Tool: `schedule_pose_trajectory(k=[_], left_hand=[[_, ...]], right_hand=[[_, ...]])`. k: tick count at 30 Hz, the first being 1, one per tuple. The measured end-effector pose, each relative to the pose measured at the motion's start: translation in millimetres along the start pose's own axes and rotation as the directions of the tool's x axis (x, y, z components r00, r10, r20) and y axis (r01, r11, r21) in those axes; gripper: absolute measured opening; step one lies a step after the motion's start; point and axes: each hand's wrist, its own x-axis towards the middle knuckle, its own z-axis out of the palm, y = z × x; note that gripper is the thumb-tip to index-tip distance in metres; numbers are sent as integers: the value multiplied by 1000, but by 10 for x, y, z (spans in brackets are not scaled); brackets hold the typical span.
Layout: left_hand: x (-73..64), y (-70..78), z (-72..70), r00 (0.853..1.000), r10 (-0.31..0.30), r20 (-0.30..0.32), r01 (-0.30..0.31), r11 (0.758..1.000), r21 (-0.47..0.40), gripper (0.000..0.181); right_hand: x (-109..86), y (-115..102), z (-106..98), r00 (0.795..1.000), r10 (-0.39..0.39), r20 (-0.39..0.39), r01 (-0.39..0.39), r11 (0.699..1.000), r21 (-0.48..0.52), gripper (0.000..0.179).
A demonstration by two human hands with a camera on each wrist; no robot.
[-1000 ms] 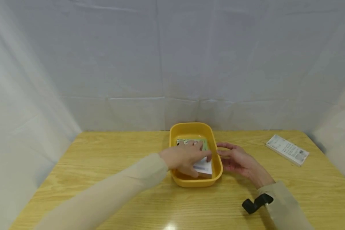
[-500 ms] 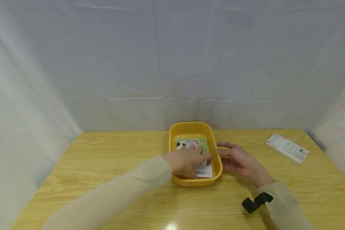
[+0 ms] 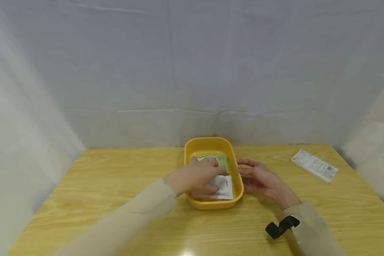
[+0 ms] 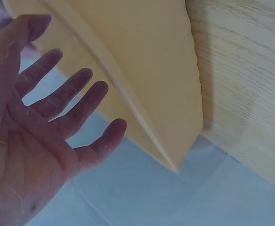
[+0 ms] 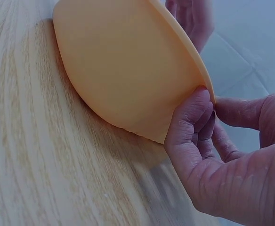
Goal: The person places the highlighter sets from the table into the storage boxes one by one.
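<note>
A yellow plastic basin (image 3: 211, 205) stands on the table in the head view. Inside it lie a green printed flat item (image 3: 222, 162) and, nearer the front, a white flat pack (image 3: 225, 186) with faint print. Over these my left hand (image 3: 193, 176) is spread, partly covering both. In the left wrist view its fingers are parted, with nothing between them. At the basin's right side, my right hand (image 3: 259, 177) holds the rim; the right wrist view shows curled fingers (image 5: 189, 115) against the outer wall and the thumb at the rim's edge.
Another white printed pack (image 3: 315, 165) with a barcode lies at the table's back right. The wooden table (image 3: 131, 174) meets a pale sheet (image 3: 147, 128) close behind the basin. A black band (image 3: 281, 227) juts from the right sleeve.
My left hand has lowered the white pack flat into the basin and let go, its fingers opening as it shifts left. The right hand stays at the rim. The head view has shifted slightly.
</note>
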Motion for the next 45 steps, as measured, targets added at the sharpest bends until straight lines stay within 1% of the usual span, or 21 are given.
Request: schedule_pose_trajectory(k=[3, 4, 6, 8, 10, 12, 14, 16, 19, 21, 23, 24, 26, 29, 31, 32, 34, 37, 41, 43, 45], left_hand=[[-119, -78, -1, 995, -13, -100, 8, 999, -54, 46], [-157, -110, 10, 989, -16, -144, 6, 997, -75, 45], [-237, -175, 53, 970, -32, -243, 3, 993, -118, 43], [-317, -243, 110, 936, -68, -344, 13, 987, -159, 42], [-391, -308, 167, 892, -119, -437, 30, 978, -206, 42], [-450, -368, 216, 851, -201, -485, 64, 957, -284, 43], [-495, -436, 279, 816, -290, -501, 92, 919, -383, 46], [-535, -492, 343, 790, -378, -483, 118, 867, -485, 49], [-587, -529, 413, 764, -496, -412, 151, 759, -633, 54], [-607, -536, 458, 753, -557, -350, 158, 669, -726, 53], [-619, -529, 487, 750, -606, -267, 149, 547, -824, 51], [-622, -524, 500, 750, -623, -221, 142, 478, -867, 51], [-626, -514, 520, 760, -638, -128, 122, 332, -935, 50], [-627, -495, 535, 781, -624, 2, 108, 132, -985, 52], [-622, -494, 554, 799, -597, 64, 104, 32, -994, 52], [-619, -495, 564, 806, -586, 85, 101, -6, -995, 51], [-609, -502, 583, 822, -558, 114, 90, -69, -993, 50], [-591, -526, 605, 835, -534, 133, 77, -126, -989, 47], [-571, -566, 625, 846, -515, 141, 62, -167, -984, 49], [-561, -579, 638, 860, -491, 139, 58, -176, -983, 53], [-545, -583, 658, 868, -474, 146, 60, -192, -980, 55]], right_hand=[[15, 8, 0, 1000, -3, -12, 3, 1000, -2, 52], [14, 7, -3, 1000, -4, -17, 4, 1000, -5, 52], [13, 11, -11, 1000, -7, -23, 7, 1000, -5, 52], [12, 16, -14, 999, -3, -36, 3, 1000, -7, 52], [7, 16, -9, 999, -1, -36, 1, 1000, -7, 52], [10, 15, -4, 999, 0, -40, 0, 1000, -1, 53], [24, 21, -3, 999, 5, -46, -5, 1000, 3, 54], [29, 22, -3, 999, 5, -45, -5, 1000, 2, 55], [22, 20, -2, 999, 7, -45, -7, 1000, -7, 56], [17, 18, -3, 999, 8, -46, -8, 1000, -11, 56], [11, 14, -4, 999, 8, -47, -8, 1000, -6, 57], [9, 12, -5, 999, 7, -46, -8, 1000, -6, 57], [5, 9, -5, 999, 7, -43, -7, 1000, -4, 57], [1, 5, 0, 999, 7, -39, -7, 1000, -9, 58], [2, 6, 4, 999, 6, -38, -6, 1000, -14, 58], [3, 9, 6, 999, 5, -37, -5, 1000, -13, 58], [7, 13, 8, 999, 2, -38, -3, 1000, -13, 57], [10, 19, 8, 999, 0, -39, -1, 1000, -11, 57], [9, 27, 5, 999, -2, -38, 1, 1000, -5, 56], [8, 31, 5, 999, -3, -38, 3, 1000, -1, 55], [6, 36, 4, 999, -2, -40, 2, 1000, 1, 54]])
